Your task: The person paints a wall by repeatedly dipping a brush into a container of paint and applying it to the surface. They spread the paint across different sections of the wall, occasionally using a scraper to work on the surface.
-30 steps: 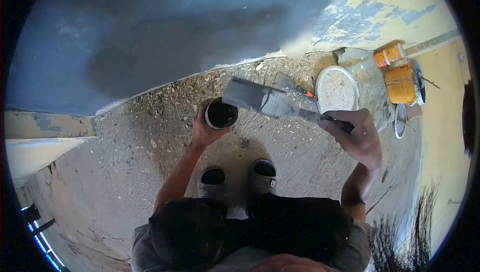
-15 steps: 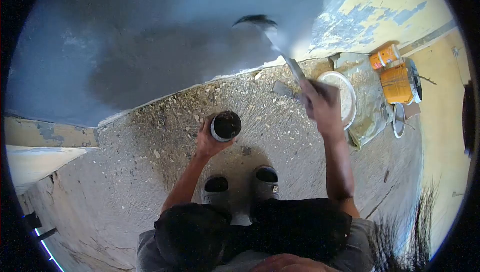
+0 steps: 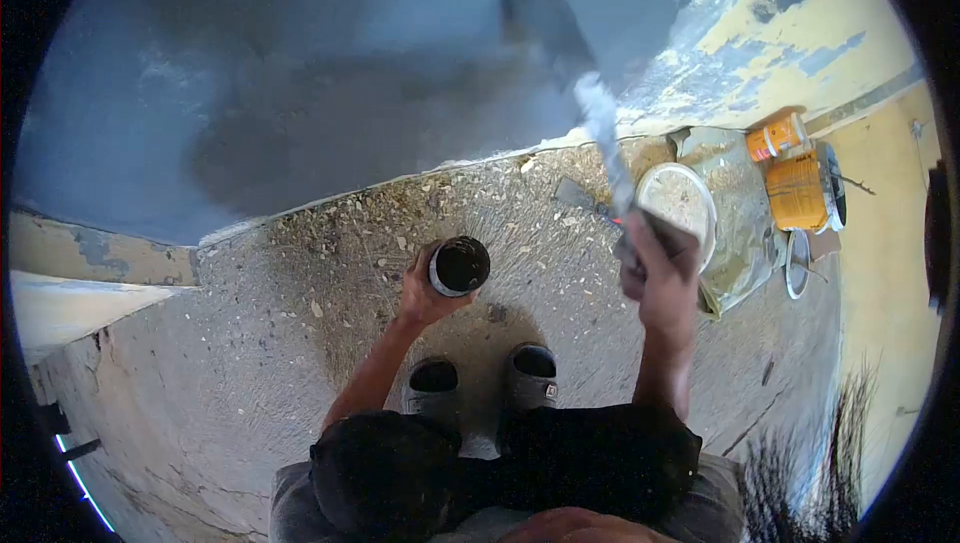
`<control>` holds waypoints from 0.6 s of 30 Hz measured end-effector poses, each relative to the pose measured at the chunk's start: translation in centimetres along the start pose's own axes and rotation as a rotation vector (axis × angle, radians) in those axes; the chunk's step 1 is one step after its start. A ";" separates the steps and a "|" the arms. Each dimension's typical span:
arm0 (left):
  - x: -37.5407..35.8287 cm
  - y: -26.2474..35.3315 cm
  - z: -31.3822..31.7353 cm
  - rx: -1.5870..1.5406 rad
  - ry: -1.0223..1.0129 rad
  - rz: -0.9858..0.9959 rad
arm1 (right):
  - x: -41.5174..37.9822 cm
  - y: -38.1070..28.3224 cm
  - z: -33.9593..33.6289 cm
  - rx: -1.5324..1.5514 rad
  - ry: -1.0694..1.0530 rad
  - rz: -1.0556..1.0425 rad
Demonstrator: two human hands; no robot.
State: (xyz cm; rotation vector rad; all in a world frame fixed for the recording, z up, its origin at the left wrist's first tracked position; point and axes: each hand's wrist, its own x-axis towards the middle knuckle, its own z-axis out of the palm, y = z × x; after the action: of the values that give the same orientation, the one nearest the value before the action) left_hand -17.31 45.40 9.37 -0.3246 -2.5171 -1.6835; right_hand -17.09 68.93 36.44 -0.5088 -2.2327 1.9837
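My left hand (image 3: 424, 295) is wrapped round a small round can (image 3: 460, 265), its dark inside facing up, above the floor. In my right hand (image 3: 660, 268) is the handle of a paintbrush (image 3: 588, 93), blurred by motion. Its dark bristle end lies over the blue-grey wall (image 3: 330, 3), but contact cannot be made out. A dark, wet-looking patch (image 3: 330, 118) spreads over the wall's lower part. Close to my right hand, a flat scraper (image 3: 575, 195) lies on the floor, partly hidden.
A round white-rimmed lid or tub (image 3: 712, 213) rests beside a crumpled sheet (image 3: 738, 193) on the right. Beyond stand an orange bucket (image 3: 795, 190) and a smaller orange tub (image 3: 775, 137). Paint flakes litter the concrete floor (image 3: 560, 293) along the wall. Dark bristly twigs (image 3: 800, 473) are at lower right.
The paintbrush has swung up and slightly right along the wall, its bristle end straighter than before. My left hand with the can stays nearly in place; the view has shifted slightly.
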 end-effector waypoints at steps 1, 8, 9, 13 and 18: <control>-0.2 0.0 -0.1 0.002 0.007 0.001 | -0.2 1.5 -0.3 -0.081 -0.051 0.029; -0.3 1.2 0.2 0.071 0.006 0.010 | 3.6 0.9 -0.1 -0.157 -0.019 -0.197; -0.2 1.7 0.0 0.065 -0.018 -0.042 | 2.7 -1.4 -0.3 -0.097 0.028 -0.197; 0.1 0.5 1.0 0.083 -0.004 0.053 | 0.3 -3.6 -1.7 -0.056 0.062 -0.170; -0.2 0.3 0.9 0.039 -0.015 0.020 | 1.1 0.7 -1.4 -0.176 -0.012 -0.048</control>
State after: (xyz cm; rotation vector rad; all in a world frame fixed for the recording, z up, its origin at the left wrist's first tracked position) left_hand -17.04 46.32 9.26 -0.3585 -2.5444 -1.6293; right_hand -17.54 70.70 35.84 -0.4566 -2.4165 1.7825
